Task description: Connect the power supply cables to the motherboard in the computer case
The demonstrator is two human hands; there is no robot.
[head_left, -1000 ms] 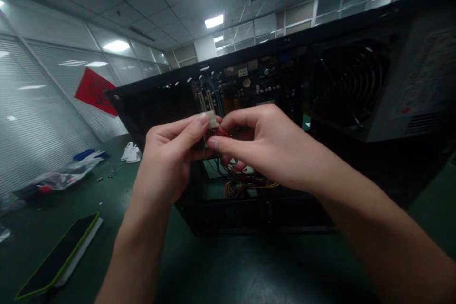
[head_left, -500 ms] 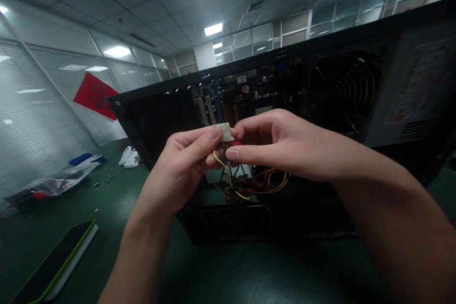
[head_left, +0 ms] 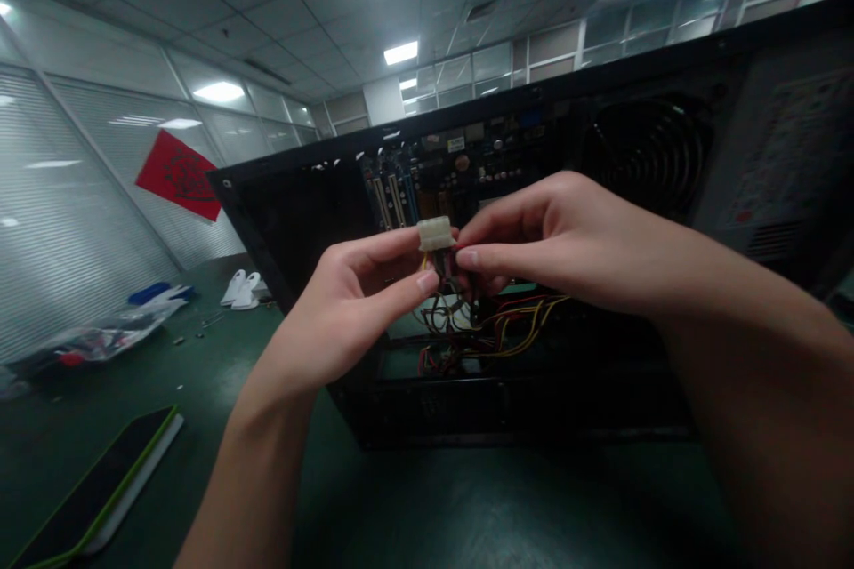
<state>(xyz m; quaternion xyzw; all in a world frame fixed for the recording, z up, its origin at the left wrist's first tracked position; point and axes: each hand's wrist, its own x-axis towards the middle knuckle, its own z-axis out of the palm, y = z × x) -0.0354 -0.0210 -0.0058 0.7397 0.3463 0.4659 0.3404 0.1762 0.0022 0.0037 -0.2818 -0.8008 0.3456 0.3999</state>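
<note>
A white Molex-type power connector (head_left: 436, 234) sits between my two hands, in front of the open computer case (head_left: 427, 413). Yellow, red and dark wires run down from it. My left hand (head_left: 347, 311) is closed at its left side, the index finger against the connector and the thumb on the wires below. On the other side, my right hand (head_left: 553, 236) pinches at the wires just under the connector. Its far fingers are partly hidden. Behind and below hangs a bundle of power cables (head_left: 513, 324) inside the case.
Inside the case are a motherboard (head_left: 484, 151) and a power supply with fan (head_left: 647, 151). A phone with a green edge (head_left: 100, 489) lies at the front left of the green table (head_left: 220, 427). Farther back lie a plastic bag (head_left: 100, 333) and white pieces (head_left: 241, 290).
The connector has moved slightly up and right and turned, showing its wide side. My left thumb has slid off it down to the wires. My right hand has risen a little.
</note>
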